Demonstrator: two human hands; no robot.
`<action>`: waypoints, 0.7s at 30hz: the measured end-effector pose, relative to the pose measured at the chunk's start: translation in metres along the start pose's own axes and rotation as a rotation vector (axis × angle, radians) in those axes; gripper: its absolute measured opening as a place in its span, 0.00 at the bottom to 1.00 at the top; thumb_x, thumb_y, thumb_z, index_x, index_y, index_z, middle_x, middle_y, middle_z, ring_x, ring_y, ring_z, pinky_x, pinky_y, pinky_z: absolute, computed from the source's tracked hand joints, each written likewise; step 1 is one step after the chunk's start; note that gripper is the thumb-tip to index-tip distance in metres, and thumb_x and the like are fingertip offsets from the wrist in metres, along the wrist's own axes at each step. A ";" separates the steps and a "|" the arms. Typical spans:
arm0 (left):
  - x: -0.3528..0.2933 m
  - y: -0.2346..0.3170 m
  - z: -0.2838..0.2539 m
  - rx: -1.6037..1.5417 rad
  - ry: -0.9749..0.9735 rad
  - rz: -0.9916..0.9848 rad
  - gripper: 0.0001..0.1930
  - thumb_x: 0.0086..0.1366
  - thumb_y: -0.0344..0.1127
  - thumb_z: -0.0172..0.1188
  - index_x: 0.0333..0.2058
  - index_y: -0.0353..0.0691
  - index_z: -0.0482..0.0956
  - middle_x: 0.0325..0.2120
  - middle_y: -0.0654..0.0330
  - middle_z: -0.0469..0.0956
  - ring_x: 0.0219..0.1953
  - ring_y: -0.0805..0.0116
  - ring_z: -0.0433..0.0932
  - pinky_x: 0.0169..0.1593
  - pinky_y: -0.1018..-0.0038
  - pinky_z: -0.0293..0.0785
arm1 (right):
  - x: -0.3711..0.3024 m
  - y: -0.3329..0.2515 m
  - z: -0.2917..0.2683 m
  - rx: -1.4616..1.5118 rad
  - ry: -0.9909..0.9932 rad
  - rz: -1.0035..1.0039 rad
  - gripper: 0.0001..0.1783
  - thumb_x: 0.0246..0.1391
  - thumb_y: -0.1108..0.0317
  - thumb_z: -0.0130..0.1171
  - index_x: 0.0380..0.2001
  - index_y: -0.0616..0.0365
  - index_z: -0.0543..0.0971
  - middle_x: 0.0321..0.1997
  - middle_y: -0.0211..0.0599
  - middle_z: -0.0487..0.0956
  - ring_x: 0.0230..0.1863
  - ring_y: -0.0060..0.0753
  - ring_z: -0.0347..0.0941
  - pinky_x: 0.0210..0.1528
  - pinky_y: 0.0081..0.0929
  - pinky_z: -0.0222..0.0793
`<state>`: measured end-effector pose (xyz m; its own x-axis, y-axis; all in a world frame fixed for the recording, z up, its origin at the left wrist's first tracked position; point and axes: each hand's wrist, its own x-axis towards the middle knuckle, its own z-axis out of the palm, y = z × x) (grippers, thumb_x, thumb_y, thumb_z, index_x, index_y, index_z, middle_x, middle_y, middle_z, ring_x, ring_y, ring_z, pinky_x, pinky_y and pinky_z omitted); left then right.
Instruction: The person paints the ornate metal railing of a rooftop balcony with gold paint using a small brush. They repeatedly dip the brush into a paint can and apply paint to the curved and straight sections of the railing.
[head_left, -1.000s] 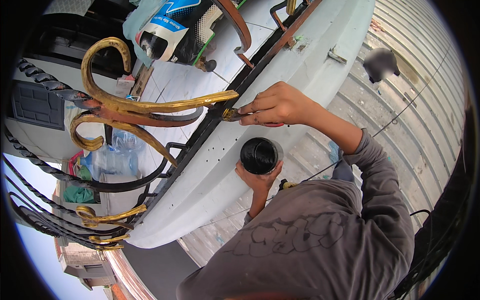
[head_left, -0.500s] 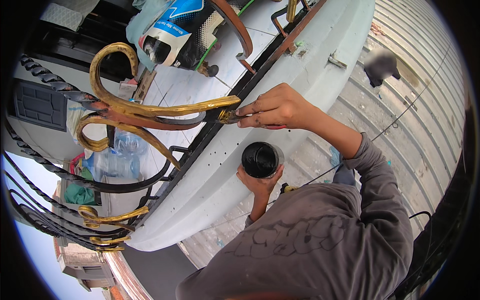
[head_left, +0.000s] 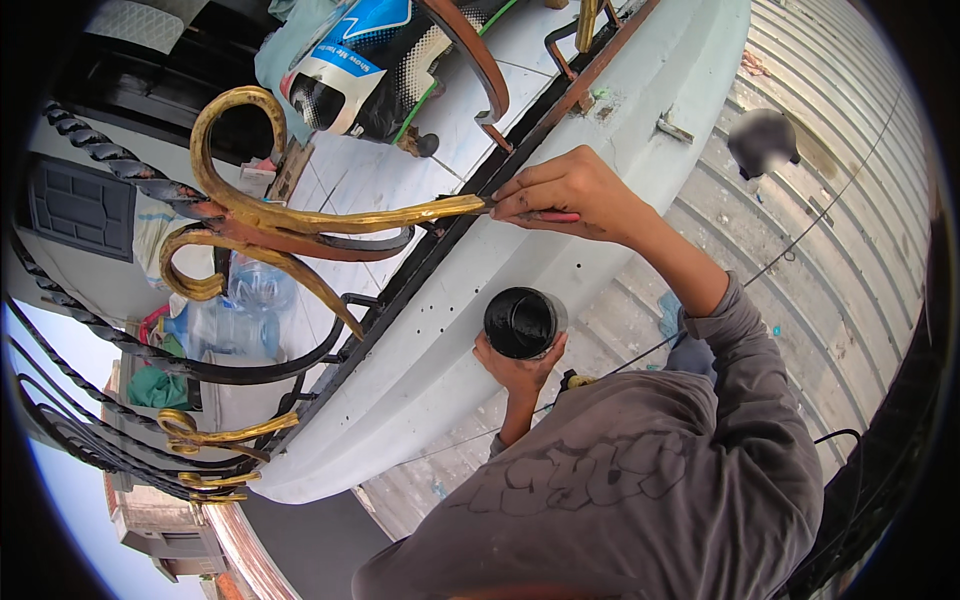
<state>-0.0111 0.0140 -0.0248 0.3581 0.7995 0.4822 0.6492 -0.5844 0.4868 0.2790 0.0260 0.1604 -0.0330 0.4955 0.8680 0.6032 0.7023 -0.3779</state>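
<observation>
My left hand (head_left: 518, 370) is closed around a round cup of black paint (head_left: 521, 322), held over the pale ledge. Black paint coats the inside of the cup. In my right hand (head_left: 580, 195) is a paintbrush (head_left: 556, 216) with a red handle, pinched between fingers and thumb. Its dark head meets the tip of the gold-painted scroll (head_left: 330, 221) of a metal railing, though my fingers partly hide it. Below that gold bar, a curved piece (head_left: 350, 247) shows reddish-brown and black. Dark smudges mark my right fingers.
Twisted black railing bars (head_left: 130, 178) with gold scrolls run along the left. A black rail (head_left: 400, 285) borders the pale ledge (head_left: 440, 345). Beyond it are large clear bottles (head_left: 235, 330) and a blue, white and black package (head_left: 350, 75). Corrugated roofing (head_left: 800, 240) lies below right, crossed by a cable.
My right hand has shifted slightly right and up, taking the brush from beside the black bar to the gold bar's tip. The red handle shows more now. My left hand and cup have barely moved.
</observation>
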 end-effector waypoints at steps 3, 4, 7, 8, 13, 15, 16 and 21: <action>-0.001 -0.002 0.002 -0.018 0.005 -0.007 0.69 0.37 0.52 0.87 0.67 0.27 0.48 0.58 0.45 0.57 0.64 0.48 0.61 0.66 0.55 0.59 | -0.006 -0.005 0.008 0.243 -0.097 0.054 0.07 0.52 0.65 0.72 0.35 0.51 0.89 0.33 0.29 0.86 0.33 0.35 0.83 0.36 0.29 0.77; -0.001 -0.002 0.002 -0.012 0.005 0.003 0.69 0.37 0.53 0.87 0.67 0.27 0.48 0.59 0.45 0.57 0.64 0.48 0.61 0.66 0.55 0.59 | -0.006 -0.007 0.013 0.229 -0.100 0.088 0.09 0.50 0.67 0.73 0.36 0.53 0.88 0.32 0.31 0.85 0.32 0.36 0.82 0.34 0.28 0.76; -0.002 -0.001 -0.001 0.047 0.000 0.007 0.69 0.38 0.54 0.87 0.67 0.27 0.48 0.59 0.45 0.57 0.64 0.48 0.62 0.67 0.54 0.59 | -0.007 -0.012 0.021 0.123 0.101 0.182 0.08 0.50 0.67 0.73 0.34 0.55 0.87 0.30 0.31 0.84 0.32 0.34 0.82 0.31 0.28 0.75; 0.000 -0.001 -0.001 0.071 0.004 0.003 0.69 0.38 0.55 0.86 0.67 0.28 0.48 0.58 0.45 0.57 0.63 0.47 0.62 0.67 0.54 0.59 | -0.008 -0.014 0.022 0.073 0.148 0.131 0.08 0.49 0.68 0.72 0.33 0.56 0.86 0.29 0.31 0.83 0.31 0.34 0.82 0.30 0.28 0.75; 0.003 0.004 0.003 -0.021 0.132 0.054 0.54 0.35 0.59 0.85 0.56 0.34 0.69 0.50 0.48 0.66 0.55 0.46 0.65 0.57 0.52 0.62 | -0.009 -0.034 0.037 -0.119 -0.033 -0.141 0.08 0.44 0.69 0.68 0.30 0.55 0.81 0.27 0.29 0.75 0.27 0.33 0.79 0.26 0.30 0.74; 0.007 0.006 0.005 -0.122 0.204 0.072 0.48 0.33 0.60 0.84 0.51 0.36 0.78 0.46 0.49 0.70 0.51 0.45 0.66 0.53 0.51 0.64 | -0.006 -0.038 0.043 -0.115 -0.051 -0.192 0.09 0.42 0.69 0.67 0.29 0.55 0.78 0.27 0.30 0.73 0.25 0.34 0.77 0.26 0.32 0.74; 0.008 0.007 0.006 -0.157 0.208 0.062 0.48 0.33 0.60 0.84 0.51 0.36 0.77 0.46 0.49 0.70 0.51 0.45 0.67 0.53 0.51 0.64 | -0.005 -0.039 0.045 -0.058 -0.050 -0.193 0.09 0.44 0.69 0.67 0.29 0.55 0.78 0.27 0.30 0.74 0.25 0.34 0.77 0.26 0.32 0.74; 0.006 0.008 0.003 -0.067 0.202 0.085 0.47 0.33 0.59 0.85 0.49 0.36 0.78 0.46 0.49 0.70 0.51 0.45 0.67 0.52 0.51 0.64 | 0.001 -0.032 0.038 0.073 -0.078 -0.175 0.06 0.54 0.69 0.66 0.30 0.56 0.79 0.26 0.30 0.75 0.23 0.37 0.76 0.26 0.34 0.73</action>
<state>-0.0017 0.0146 -0.0199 0.2636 0.7069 0.6563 0.5743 -0.6617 0.4820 0.2290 0.0233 0.1608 -0.1956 0.3983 0.8962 0.5235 0.8151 -0.2480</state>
